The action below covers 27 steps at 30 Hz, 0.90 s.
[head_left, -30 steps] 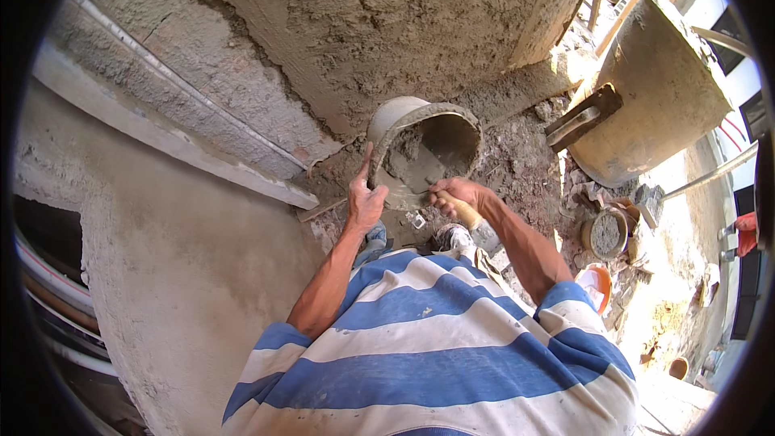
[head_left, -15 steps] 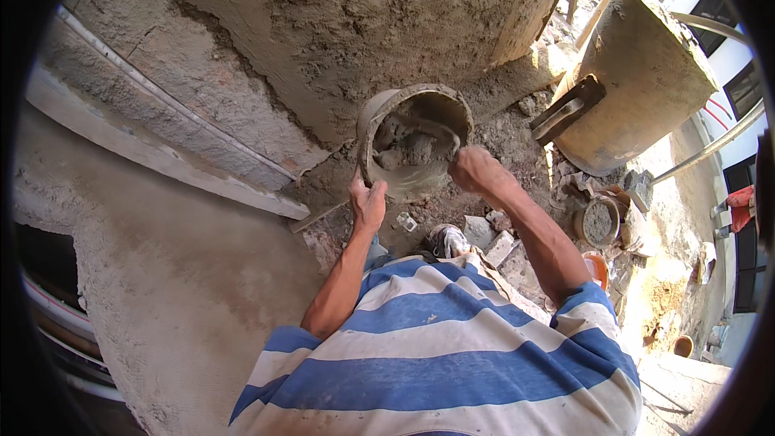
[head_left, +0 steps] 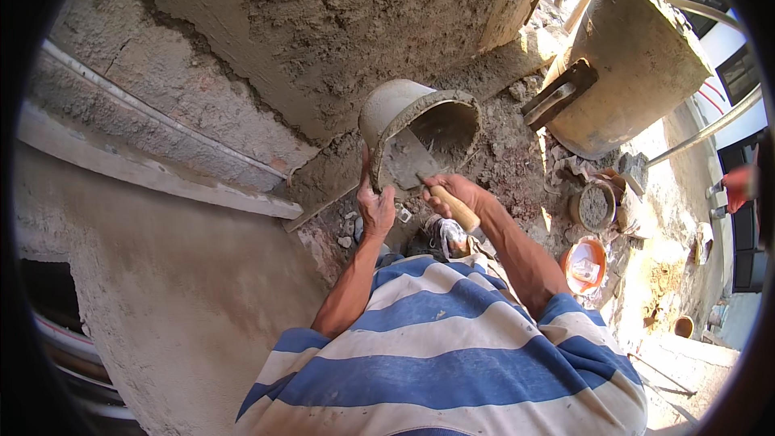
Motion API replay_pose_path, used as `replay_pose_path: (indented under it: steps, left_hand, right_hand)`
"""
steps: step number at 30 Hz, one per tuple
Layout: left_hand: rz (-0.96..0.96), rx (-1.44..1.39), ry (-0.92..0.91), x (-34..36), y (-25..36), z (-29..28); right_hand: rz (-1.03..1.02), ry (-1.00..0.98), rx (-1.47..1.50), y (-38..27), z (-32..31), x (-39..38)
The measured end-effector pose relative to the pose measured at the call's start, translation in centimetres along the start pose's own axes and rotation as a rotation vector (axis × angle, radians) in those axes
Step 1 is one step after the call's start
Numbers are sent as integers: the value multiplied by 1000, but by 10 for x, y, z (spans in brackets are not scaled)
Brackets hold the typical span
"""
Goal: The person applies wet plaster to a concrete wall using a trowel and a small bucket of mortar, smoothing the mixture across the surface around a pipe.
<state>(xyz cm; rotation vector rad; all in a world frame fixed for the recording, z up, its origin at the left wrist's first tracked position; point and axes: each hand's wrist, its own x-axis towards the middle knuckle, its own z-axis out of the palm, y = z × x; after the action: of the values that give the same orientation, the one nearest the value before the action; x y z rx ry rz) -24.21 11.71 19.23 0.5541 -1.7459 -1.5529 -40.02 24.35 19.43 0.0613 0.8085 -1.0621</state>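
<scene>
A mortar-caked bucket point(head_left: 395, 106) is tipped on its side in front of me, its mouth turned toward me. My left hand point(head_left: 376, 208) is closed on the near left part of its rim. My right hand point(head_left: 457, 192) grips the wooden handle of a trowel point(head_left: 412, 161). The trowel's flat metal blade reaches into the bucket's mouth and shows a thin grey smear. Wet mortar coats the inside of the bucket; its deepest part lies in shadow.
A rough plastered wall point(head_left: 363, 24) rises ahead. To the right stands a large drum point(head_left: 630, 64), with a plastering float point(head_left: 561, 95) against its side. A small bowl of mortar point(head_left: 596, 206) and an orange bucket point(head_left: 583, 265) sit amid rubble. A ledge point(head_left: 161, 173) runs along the left.
The bucket has tipped further and its mouth has swung rightward. My right hand has drawn back toward me, bringing the trowel's handle and blade into sight. The mortar lump seen inside no longer shows.
</scene>
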Motion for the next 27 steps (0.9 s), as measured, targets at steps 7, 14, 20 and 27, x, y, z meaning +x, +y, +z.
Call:
replay_pose_path:
  steps: [7, 14, 20, 27]
  left_hand:
    - [220, 228, -74, 5, 29, 1]
    - [79, 220, -342, 19, 35, 15]
    - [-456, -10, -174, 37, 28, 17]
    - [-767, -292, 291, 30, -61, -8]
  right_hand:
    - [-170, 620, -492, 10, 1, -86]
    - [-185, 2, 38, 30, 11, -12]
    - [-85, -123, 32, 44, -33, -1]
    - [-309, -255, 222, 35, -7, -24]
